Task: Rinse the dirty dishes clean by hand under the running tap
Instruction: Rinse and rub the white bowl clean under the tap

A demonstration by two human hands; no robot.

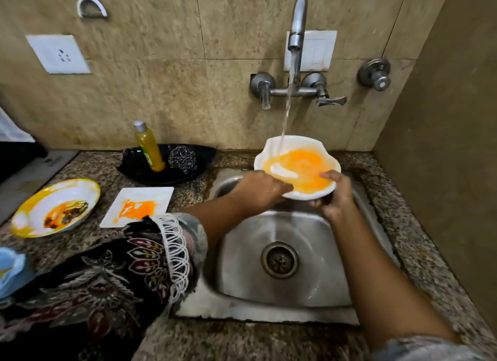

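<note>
- No readable writing anywhere; the label on the soap bottle [148, 148] is too blurred to make out.
- Nearest us, speckled granite counter [220, 342] runs along the front edge, with a steel sink [271, 311] set into it, drain [279, 259] in the middle of the basin.
- Above the sink's far edge, a white scalloped plate [295, 148] smeared orange sits under the water stream [285, 118].
- Left hand [262, 189] grips the plate's near-left rim; right hand [336, 196] clasps its near-right rim, thumb on top.
- Left of the sink: a square white plate [161, 196] streaked orange, and at the counter's left edge a yellow-rimmed bowl [68, 192] with dark orange scraps.
- Against the beige tiled wall, a black tray [200, 156] holds the yellow soap bottle and a steel scrubber [183, 157].
- The tap [297, 37] is running, mounted on the wall.
</note>
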